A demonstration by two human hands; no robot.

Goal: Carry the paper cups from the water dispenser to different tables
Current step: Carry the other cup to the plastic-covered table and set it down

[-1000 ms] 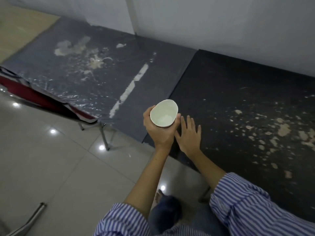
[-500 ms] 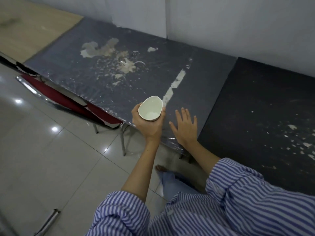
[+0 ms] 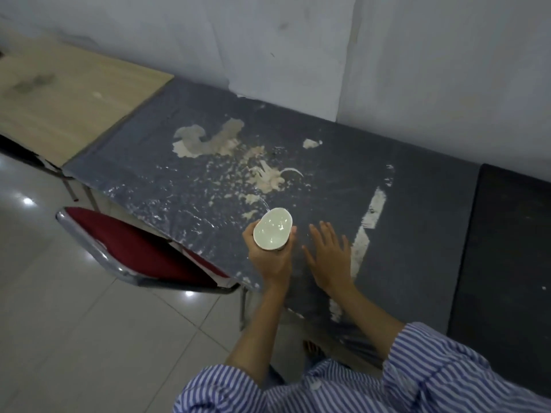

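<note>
My left hand [image 3: 269,259] grips a white paper cup [image 3: 272,228] from below, holding it upright with liquid showing inside. The cup hangs over the near part of a grey table [image 3: 417,204] whose top is scuffed with pale peeled patches. Just right of the cup, my right hand [image 3: 329,257] is flat with fingers spread, hovering over or resting on the grey table; I cannot tell which. It holds nothing.
A red-seated chair [image 3: 140,251] with a chrome frame is tucked under the grey table's left front edge. A light wooden table [image 3: 59,96] adjoins on the left and a black table [image 3: 507,248] on the right. A white wall runs behind; tiled floor lies at lower left.
I have moved left along the row of tables: the black table has slid to the right edge, the grey table now lies under my hands, and the wooden table and chair have come into view.
</note>
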